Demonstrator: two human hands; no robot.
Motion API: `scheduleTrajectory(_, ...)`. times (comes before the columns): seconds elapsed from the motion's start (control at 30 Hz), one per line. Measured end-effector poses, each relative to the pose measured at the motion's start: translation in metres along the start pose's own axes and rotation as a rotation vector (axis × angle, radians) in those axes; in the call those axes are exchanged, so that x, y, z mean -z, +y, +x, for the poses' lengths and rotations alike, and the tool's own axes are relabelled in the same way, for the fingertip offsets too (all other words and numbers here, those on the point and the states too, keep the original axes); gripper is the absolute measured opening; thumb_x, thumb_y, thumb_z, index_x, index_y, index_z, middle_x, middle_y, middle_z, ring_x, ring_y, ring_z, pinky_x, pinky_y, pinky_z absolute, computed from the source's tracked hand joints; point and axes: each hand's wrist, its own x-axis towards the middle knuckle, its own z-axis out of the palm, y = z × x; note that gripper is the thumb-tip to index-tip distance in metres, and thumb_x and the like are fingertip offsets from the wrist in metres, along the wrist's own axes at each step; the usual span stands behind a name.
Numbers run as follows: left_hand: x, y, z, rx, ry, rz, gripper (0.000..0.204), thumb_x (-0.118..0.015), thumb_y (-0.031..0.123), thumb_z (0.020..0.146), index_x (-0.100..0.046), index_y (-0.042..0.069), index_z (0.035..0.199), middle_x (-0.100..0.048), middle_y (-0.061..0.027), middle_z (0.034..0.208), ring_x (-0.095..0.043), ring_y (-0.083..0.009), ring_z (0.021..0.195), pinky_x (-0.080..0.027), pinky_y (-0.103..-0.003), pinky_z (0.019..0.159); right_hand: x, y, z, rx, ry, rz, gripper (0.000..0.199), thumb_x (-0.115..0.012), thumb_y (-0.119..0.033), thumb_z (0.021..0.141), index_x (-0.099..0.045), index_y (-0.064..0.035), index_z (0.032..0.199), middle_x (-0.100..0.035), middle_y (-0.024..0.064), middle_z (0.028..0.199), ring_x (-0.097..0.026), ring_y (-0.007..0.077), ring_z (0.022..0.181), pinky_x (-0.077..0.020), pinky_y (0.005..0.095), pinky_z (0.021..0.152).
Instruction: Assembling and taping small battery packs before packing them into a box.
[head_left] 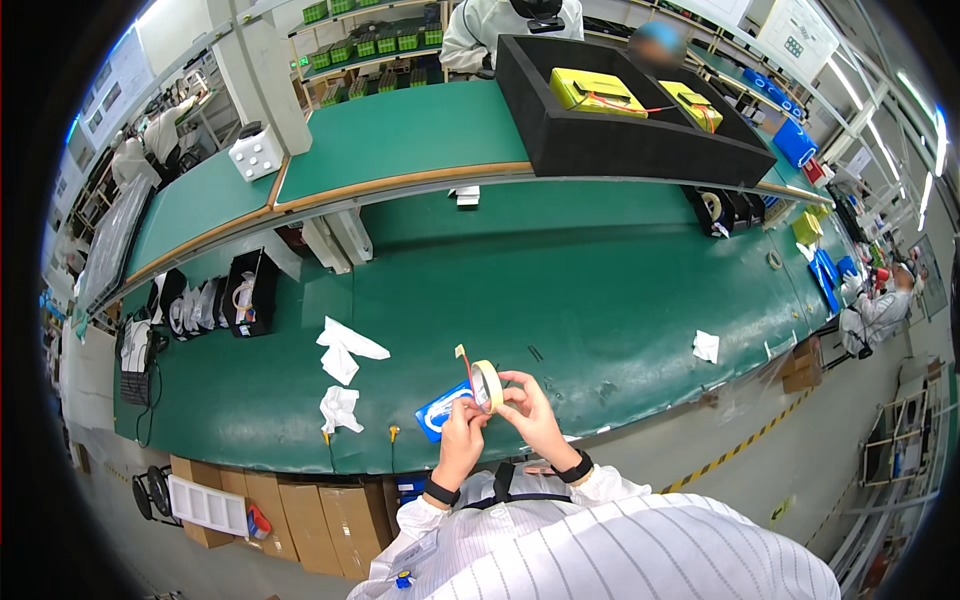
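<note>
My right hand (533, 415) grips a roll of pale yellow tape (487, 386), its thumb and fingers closed on the right side of the ring. The roll stands on edge above the bench. Fingers of my left hand (460, 440) are pinched together by the roll's lower left rim; what lies between them is too small to tell. Behind the left hand is a flat blue pack (434, 410) with a white curved shape on its face. A red wire (467, 368) with a small pale yellow tip rises beside the roll.
Crumpled white cloths (349, 348) lie to the left, another white piece (706, 346) to the right. Black bins (250, 293) stand at the far left. On the raised shelf (410, 128) sits a black divided box (640, 150) with yellow packs. Yellow-ended cords (393, 434) hang at the front edge.
</note>
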Motion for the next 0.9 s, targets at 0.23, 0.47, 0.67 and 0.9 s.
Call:
scheduleTrajectory(0.23, 0.000, 0.009, 0.001, 0.168, 0.068, -0.105, 0.007, -0.064, 0.001, 0.090, -0.064, -0.005, 0.094, -0.070, -0.0143, 0.077, -0.070, -0.0207, 0.064, -0.052, -0.031, 0.056, 0.001, -0.002, -0.004, 0.017, -0.018, -0.126, 0.046, -0.063, 0.000, 0.091, -0.043, 0.0006, 0.133, -0.067, 0.0080, 0.107, -0.060, 0.0133, 0.106, -0.0446, 0.0298, 0.097)
scheduleTrajectory(0.47, -0.001, 0.016, 0.000, -0.029, 0.136, 0.022, 0.010, -0.068, 0.001, 0.087, -0.069, -0.004, 0.096, -0.070, -0.0132, 0.080, -0.070, -0.0188, 0.065, -0.053, -0.029, 0.060, 0.007, 0.002, -0.002, 0.021, 0.007, -0.171, 0.035, -0.066, -0.002, 0.089, -0.052, 0.0008, 0.121, -0.068, 0.0083, 0.104, -0.063, 0.0136, 0.103, -0.0477, 0.0294, 0.093)
scheduleTrajectory(0.67, 0.000, 0.005, -0.001, -0.132, 0.160, 0.138, 0.011, -0.071, 0.000, 0.084, -0.069, -0.004, 0.093, -0.070, -0.0142, 0.081, -0.070, -0.0218, 0.069, -0.054, -0.031, 0.062, -0.001, -0.012, -0.007, 0.019, 0.027, -0.130, 0.026, -0.070, -0.005, 0.089, -0.055, -0.0012, 0.111, -0.067, 0.0048, 0.099, -0.062, 0.0098, 0.093, -0.0481, 0.0249, 0.084)
scheduleTrajectory(0.9, 0.001, -0.006, 0.001, -0.063, 0.223, 0.113, 0.009, -0.072, 0.000, 0.081, -0.069, -0.003, 0.089, -0.070, -0.0134, 0.078, -0.070, -0.0233, 0.069, -0.054, -0.031, 0.063, 0.010, -0.003, -0.021, -0.089, 0.024, -0.046, 0.021, -0.072, -0.007, 0.089, -0.057, -0.0018, 0.102, -0.064, 0.0005, 0.092, -0.057, 0.0049, 0.085, -0.0444, 0.0211, 0.073)
